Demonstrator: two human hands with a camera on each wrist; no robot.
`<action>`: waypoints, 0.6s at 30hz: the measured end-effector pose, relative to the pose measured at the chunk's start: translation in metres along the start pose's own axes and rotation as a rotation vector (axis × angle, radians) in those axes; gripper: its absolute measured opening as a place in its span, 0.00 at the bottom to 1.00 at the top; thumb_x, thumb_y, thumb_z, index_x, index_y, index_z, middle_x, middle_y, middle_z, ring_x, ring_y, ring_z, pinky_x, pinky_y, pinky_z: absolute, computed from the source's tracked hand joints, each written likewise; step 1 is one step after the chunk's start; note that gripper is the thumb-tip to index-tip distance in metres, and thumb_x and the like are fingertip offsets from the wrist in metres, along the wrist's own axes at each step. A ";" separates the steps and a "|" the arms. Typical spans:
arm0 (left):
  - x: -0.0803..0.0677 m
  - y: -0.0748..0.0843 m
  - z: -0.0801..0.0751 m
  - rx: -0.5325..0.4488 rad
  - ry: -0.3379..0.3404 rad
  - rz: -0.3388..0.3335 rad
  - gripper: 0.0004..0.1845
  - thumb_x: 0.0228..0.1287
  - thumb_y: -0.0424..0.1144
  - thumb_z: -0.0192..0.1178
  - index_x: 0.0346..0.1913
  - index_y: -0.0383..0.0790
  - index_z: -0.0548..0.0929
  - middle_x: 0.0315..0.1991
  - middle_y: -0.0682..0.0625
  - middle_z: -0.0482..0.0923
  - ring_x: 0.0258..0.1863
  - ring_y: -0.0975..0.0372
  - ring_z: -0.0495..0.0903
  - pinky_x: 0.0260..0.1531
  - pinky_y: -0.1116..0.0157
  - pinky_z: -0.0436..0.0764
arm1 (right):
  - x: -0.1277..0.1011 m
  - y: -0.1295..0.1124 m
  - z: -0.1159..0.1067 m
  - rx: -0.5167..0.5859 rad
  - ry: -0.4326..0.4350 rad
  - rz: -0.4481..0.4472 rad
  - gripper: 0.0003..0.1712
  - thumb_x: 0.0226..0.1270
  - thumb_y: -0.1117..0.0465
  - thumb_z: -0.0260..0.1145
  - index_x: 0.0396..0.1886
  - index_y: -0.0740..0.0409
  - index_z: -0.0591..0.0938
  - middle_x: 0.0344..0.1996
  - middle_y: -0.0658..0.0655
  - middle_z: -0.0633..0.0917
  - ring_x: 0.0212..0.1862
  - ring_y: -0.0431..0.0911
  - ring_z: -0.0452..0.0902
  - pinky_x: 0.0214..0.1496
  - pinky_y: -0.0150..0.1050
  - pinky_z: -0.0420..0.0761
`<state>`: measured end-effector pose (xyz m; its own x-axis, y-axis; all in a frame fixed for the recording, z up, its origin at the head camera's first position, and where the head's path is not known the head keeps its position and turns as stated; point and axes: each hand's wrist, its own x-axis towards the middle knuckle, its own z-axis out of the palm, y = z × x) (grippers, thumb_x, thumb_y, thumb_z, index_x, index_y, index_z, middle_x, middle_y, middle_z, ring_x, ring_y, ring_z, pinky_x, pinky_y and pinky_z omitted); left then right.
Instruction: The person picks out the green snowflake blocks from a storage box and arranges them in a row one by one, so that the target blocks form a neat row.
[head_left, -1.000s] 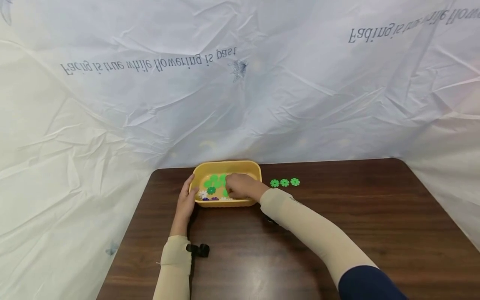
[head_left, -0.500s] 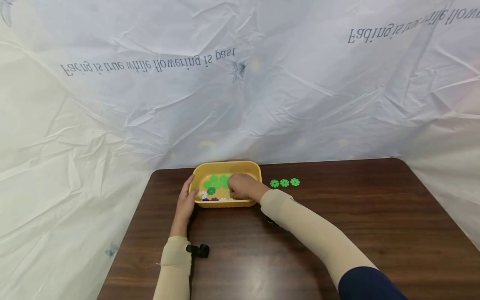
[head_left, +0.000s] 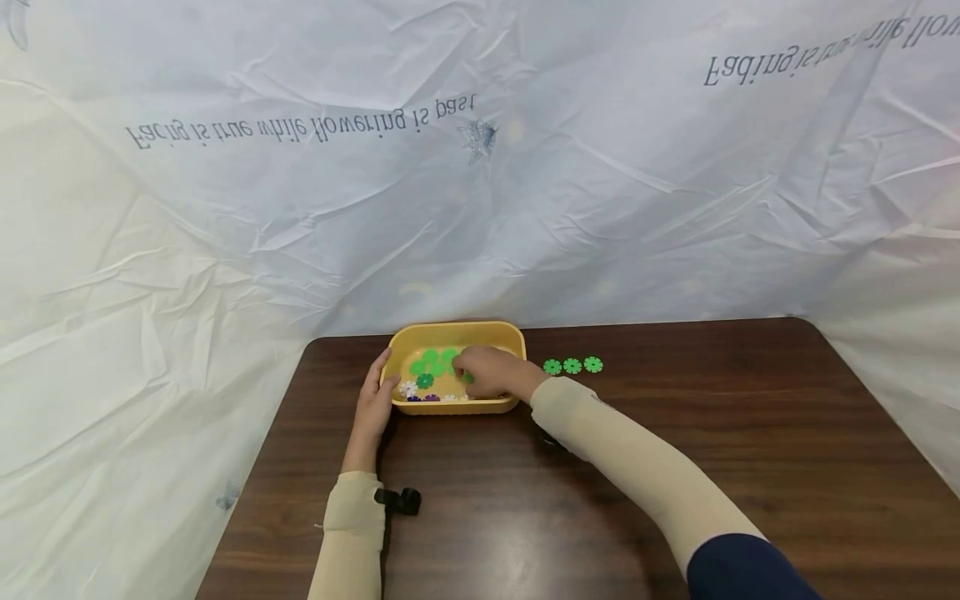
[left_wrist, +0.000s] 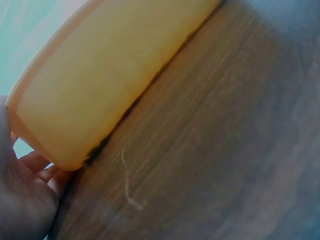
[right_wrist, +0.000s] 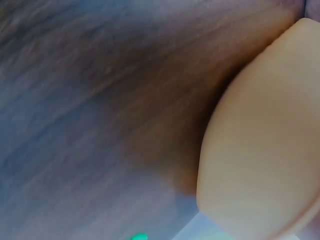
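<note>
Crinkled white plastic sheeting backs a dark brown wooden table (head_left: 675, 467), with a shallow yellow plastic tray (head_left: 442, 332) at its far edge, centre of the frame.

The right hand (head_left: 486, 372) reaches into the tray with fingers curled over a bright green flower-shaped plastic disc (head_left: 467, 377), apparently pinching it, though the fingertips are hidden. The left hand (head_left: 375, 403) rests flat-fingered against the tray's left wall, steadying it. More green, white and purple discs (head_left: 427, 368) lie inside; a row of three green discs (head_left: 572, 365) sits on the table just right of the tray. The discs look light, stiff, thin and slippery; I judge an edge pinch at the notched rim suits best.
</note>
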<state>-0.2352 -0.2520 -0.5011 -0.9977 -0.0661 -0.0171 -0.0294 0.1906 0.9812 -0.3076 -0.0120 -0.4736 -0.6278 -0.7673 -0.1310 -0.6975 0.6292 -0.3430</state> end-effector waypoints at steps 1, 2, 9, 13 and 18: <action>-0.001 0.000 0.000 0.004 -0.003 0.002 0.29 0.76 0.35 0.47 0.77 0.45 0.59 0.78 0.46 0.51 0.76 0.52 0.50 0.72 0.49 0.52 | -0.002 0.001 -0.002 0.001 -0.003 -0.008 0.15 0.66 0.62 0.63 0.52 0.56 0.82 0.50 0.54 0.82 0.47 0.43 0.77 0.46 0.37 0.79; -0.001 0.001 0.000 0.004 -0.004 0.004 0.29 0.76 0.36 0.47 0.77 0.45 0.59 0.78 0.47 0.51 0.76 0.52 0.50 0.72 0.49 0.52 | -0.003 0.002 -0.004 -0.004 -0.001 -0.018 0.16 0.66 0.62 0.63 0.53 0.57 0.82 0.51 0.54 0.82 0.48 0.44 0.78 0.47 0.37 0.79; -0.002 0.001 0.000 -0.010 0.004 -0.007 0.29 0.76 0.36 0.48 0.77 0.45 0.59 0.78 0.47 0.51 0.76 0.52 0.49 0.72 0.48 0.51 | -0.018 0.006 -0.022 -0.035 0.036 -0.079 0.16 0.65 0.64 0.64 0.52 0.62 0.84 0.46 0.57 0.82 0.46 0.47 0.78 0.47 0.40 0.79; -0.003 0.002 0.001 -0.020 0.012 -0.020 0.29 0.75 0.36 0.49 0.77 0.46 0.60 0.78 0.47 0.51 0.76 0.53 0.50 0.72 0.49 0.52 | -0.032 0.007 -0.037 -0.026 0.046 -0.089 0.18 0.65 0.63 0.64 0.54 0.63 0.83 0.49 0.59 0.82 0.51 0.50 0.79 0.52 0.43 0.79; -0.005 0.003 0.002 -0.018 0.015 -0.020 0.29 0.75 0.37 0.49 0.76 0.47 0.60 0.77 0.47 0.52 0.76 0.53 0.51 0.72 0.50 0.52 | -0.048 0.013 -0.053 -0.032 0.057 -0.056 0.20 0.65 0.61 0.66 0.55 0.62 0.83 0.52 0.58 0.82 0.55 0.51 0.78 0.55 0.44 0.78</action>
<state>-0.2306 -0.2494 -0.4987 -0.9958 -0.0847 -0.0343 -0.0485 0.1714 0.9840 -0.3050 0.0395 -0.4230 -0.6054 -0.7937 -0.0585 -0.7422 0.5897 -0.3184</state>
